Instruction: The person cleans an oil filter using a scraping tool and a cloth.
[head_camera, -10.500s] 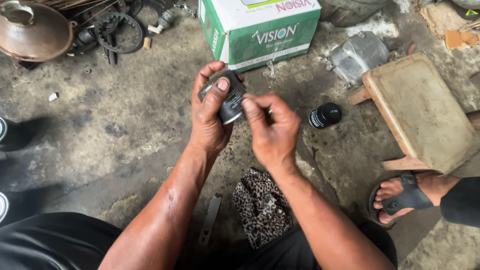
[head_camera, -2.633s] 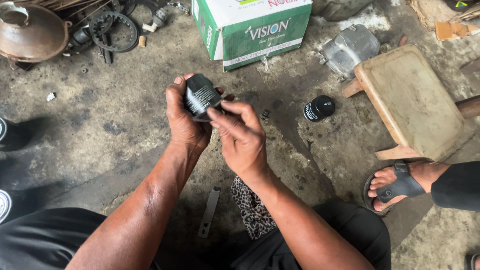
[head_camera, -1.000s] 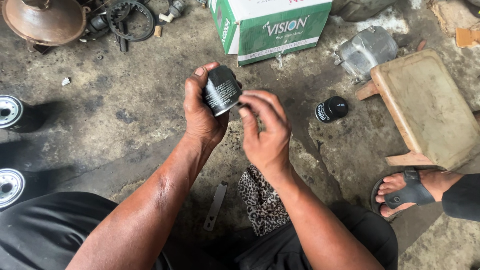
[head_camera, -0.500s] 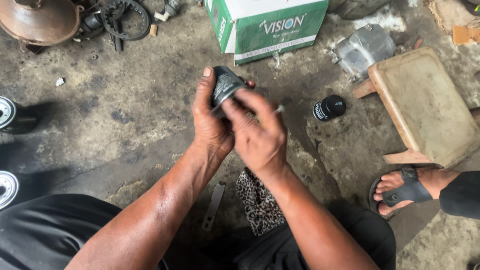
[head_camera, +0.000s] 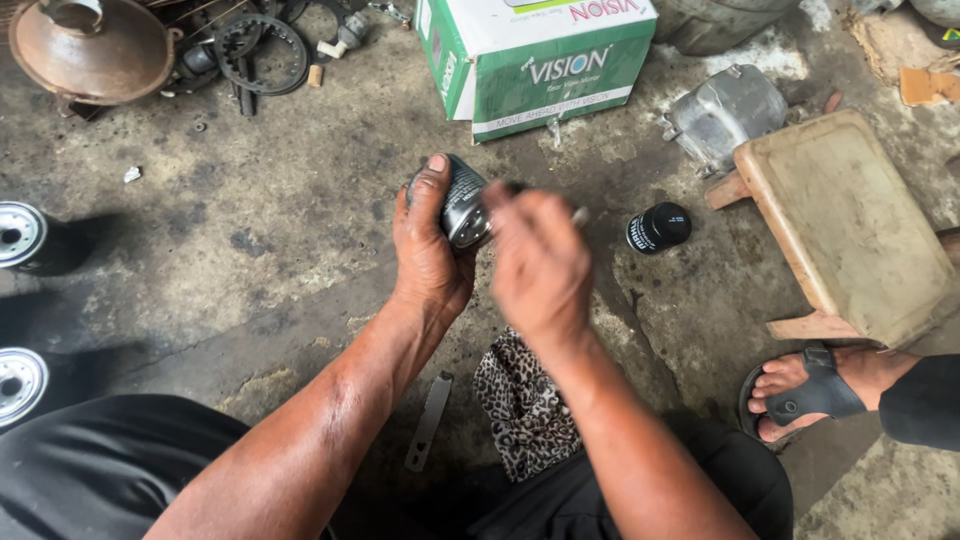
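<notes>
My left hand (head_camera: 428, 255) has its grip wrapped around a dark cylindrical filter can (head_camera: 458, 203), thumb up along the far side, holding it tilted in the air above the floor (head_camera: 250, 250). My right hand (head_camera: 540, 262) is just beside that grip, on the can's end face, and it is blurred; I cannot tell whether its fingers are clenched on something small or only rubbing the end. A thin light sliver shows past its knuckles, too smeared to name.

By my judgement the work is in its middle: the can is out and in hand, its end is being worked on, and it is not yet fitted to anything or set down.

Just beyond the right hand, a smaller black filter (head_camera: 658, 227) lies on its side on the floor. Farther out from my grip stands a green and white carton (head_camera: 540, 60), with a grey metal housing (head_camera: 725, 110) and a worn wooden stool (head_camera: 850, 220) off to the right. Below my wrists lie a spotted rag (head_camera: 522, 400) and a flat metal strip (head_camera: 428, 420). Far left of the grip sit two silver-topped cans (head_camera: 20, 235), and a rusty round pan (head_camera: 92, 48) rests at the far corner.
</notes>
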